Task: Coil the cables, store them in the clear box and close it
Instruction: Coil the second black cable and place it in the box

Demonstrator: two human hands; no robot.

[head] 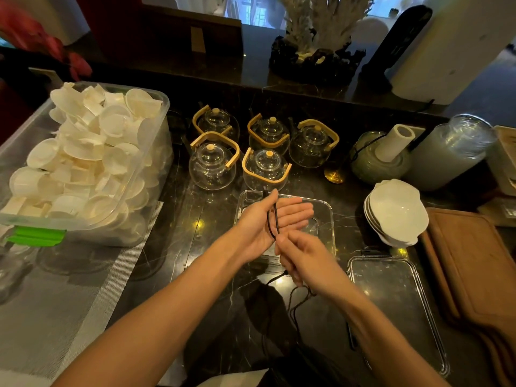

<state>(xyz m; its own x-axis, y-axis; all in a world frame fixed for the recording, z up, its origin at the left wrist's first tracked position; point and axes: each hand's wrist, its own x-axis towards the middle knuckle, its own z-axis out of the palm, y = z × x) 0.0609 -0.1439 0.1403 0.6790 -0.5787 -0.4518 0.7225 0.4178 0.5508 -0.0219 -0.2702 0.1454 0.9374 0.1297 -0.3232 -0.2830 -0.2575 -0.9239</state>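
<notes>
Left hand (269, 219) flat, fingers straight, serves as former; black cable (275, 219) looped across palm. Right hand (300, 258) pinches cable, feeding turns. Clear box (326, 210) open beneath, lid (396, 303) aside, ready.

Left hand (268, 219) is flat, palm up, over the clear box (326, 216), black cable (275, 222) looped around it. Right hand (301, 255) pinches the cable. Lid (391, 297) sits on the dark surface (195, 247) nearby.

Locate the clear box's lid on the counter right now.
In the head view, the lid lies flat on the dark counter at lower right, beside the right hand, below the stacked white bowls.
</notes>
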